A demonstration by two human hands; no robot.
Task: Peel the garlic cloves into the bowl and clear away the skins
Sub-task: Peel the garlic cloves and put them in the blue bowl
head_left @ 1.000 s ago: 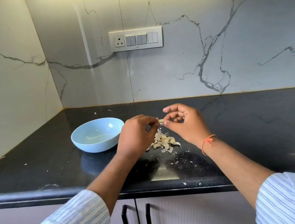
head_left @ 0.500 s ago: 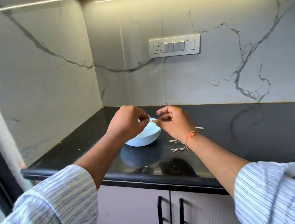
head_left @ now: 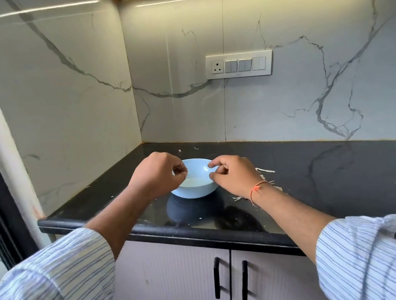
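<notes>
A light blue bowl (head_left: 194, 190) stands on the black counter (head_left: 329, 179) near the front edge. My left hand (head_left: 158, 176) hovers over the bowl's left rim with its fingers curled, pinching a small pale piece of garlic at the fingertips. My right hand (head_left: 233, 176) is at the bowl's right rim, fingers curled, and I see nothing between its thumb and forefinger. Loose garlic skins (head_left: 265, 170) lie on the counter just right of the bowl, partly hidden by my right wrist. The bowl's inside is mostly hidden by my hands.
Marble walls close the corner on the left and behind. A switch panel (head_left: 240, 64) sits on the back wall. A few skin flakes (head_left: 187, 149) lie behind the bowl. Cabinet doors with black handles (head_left: 230, 279) are below the counter edge.
Both hands moved left from over the skin pile to above the bowl and have drawn apart. The camera has pulled back and swung left.
</notes>
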